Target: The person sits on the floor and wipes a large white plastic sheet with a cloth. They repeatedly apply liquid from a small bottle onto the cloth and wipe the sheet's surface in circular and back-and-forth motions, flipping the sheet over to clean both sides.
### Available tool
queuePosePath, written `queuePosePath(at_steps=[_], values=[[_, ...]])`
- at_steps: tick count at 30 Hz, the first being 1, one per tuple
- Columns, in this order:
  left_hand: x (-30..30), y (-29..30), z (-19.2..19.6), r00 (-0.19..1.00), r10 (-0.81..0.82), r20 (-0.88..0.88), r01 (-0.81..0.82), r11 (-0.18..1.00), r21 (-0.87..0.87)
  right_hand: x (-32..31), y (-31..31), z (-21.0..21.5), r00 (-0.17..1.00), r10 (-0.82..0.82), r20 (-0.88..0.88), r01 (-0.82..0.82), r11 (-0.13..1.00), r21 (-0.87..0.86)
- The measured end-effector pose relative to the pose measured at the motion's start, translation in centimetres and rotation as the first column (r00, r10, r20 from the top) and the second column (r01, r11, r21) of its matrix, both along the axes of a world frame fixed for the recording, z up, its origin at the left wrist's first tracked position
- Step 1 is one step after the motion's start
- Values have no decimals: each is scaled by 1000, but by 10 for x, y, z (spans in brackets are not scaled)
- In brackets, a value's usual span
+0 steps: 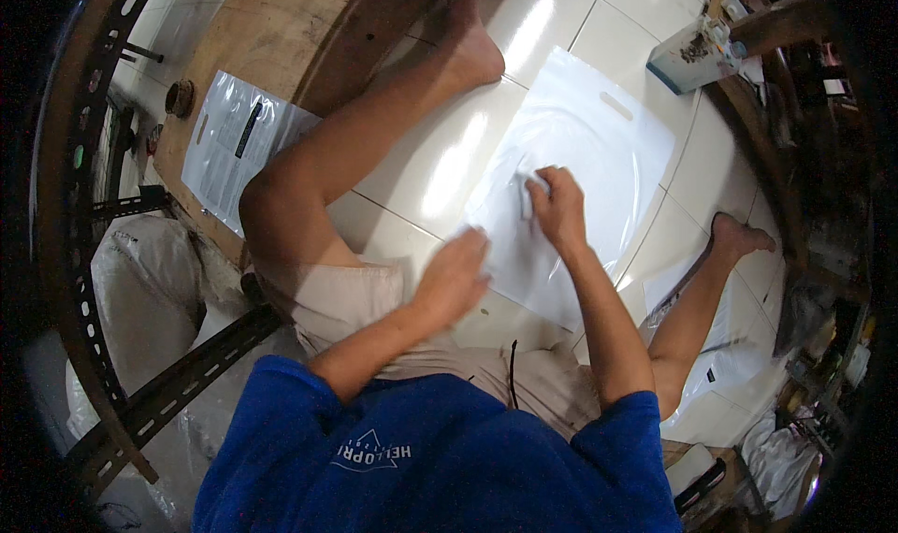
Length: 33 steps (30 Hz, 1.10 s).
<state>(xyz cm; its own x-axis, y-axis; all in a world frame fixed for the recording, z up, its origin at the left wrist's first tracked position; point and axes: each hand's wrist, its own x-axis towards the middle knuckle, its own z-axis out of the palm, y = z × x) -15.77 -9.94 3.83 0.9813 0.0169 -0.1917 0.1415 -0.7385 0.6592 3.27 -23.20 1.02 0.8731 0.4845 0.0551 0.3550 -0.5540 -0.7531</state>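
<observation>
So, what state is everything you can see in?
Left hand: blurred, no object visible in it.
Right hand: closed on a small whitish item.
White bag: spread flat, handle slot uncovered.
Printed bag: lying flat, partly hidden.
White-and-blue container: open or shut, unclear.

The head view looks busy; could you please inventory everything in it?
Tiled floor: one, cream, centre
Wooden board: one, brown, upper left
Handled bag: one, white, centre
Pale item: one, whitish, centre
Printed bag: one, silvery, on board
Round object: one, brown, board edge
Container: one, whitish, upper right
Slotted bars: several, black, left
Wrapped bundle: one, whitish, left
Plastic sheeting: uncounted, white, right
Crumpled heap: one, white, lower right
Clutter: uncountable, dark, right
Shirt: one, blue, bottom
Shorts: one, beige, centre
Legs: two, bare, outspread
Left hand: one, blurred, centre
Right hand: one, holding pale item
</observation>
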Motion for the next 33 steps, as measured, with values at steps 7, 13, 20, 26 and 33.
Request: queuePosePath(at_steps=[7,13,20,26,33], values=[[1,14,-22,977,31,-210,54,921,385,-49,-13,22,945,-69,-319,96,993,69],[-2,12,-13,963,40,-266,73,912,403,-52,-34,26,991,46,-128,-47,999,-8],[-17,22,-1,932,115,-342,50,898,438,-110,18,16,953,302,-4,-301,947,-110],[-14,25,-2,890,221,-400,-27,900,436,-100,27,-19,950,310,41,-294,929,-224],[-7,30,5,860,234,-453,-54,925,376,-39,32,-12,965,260,26,-246,936,-252]])
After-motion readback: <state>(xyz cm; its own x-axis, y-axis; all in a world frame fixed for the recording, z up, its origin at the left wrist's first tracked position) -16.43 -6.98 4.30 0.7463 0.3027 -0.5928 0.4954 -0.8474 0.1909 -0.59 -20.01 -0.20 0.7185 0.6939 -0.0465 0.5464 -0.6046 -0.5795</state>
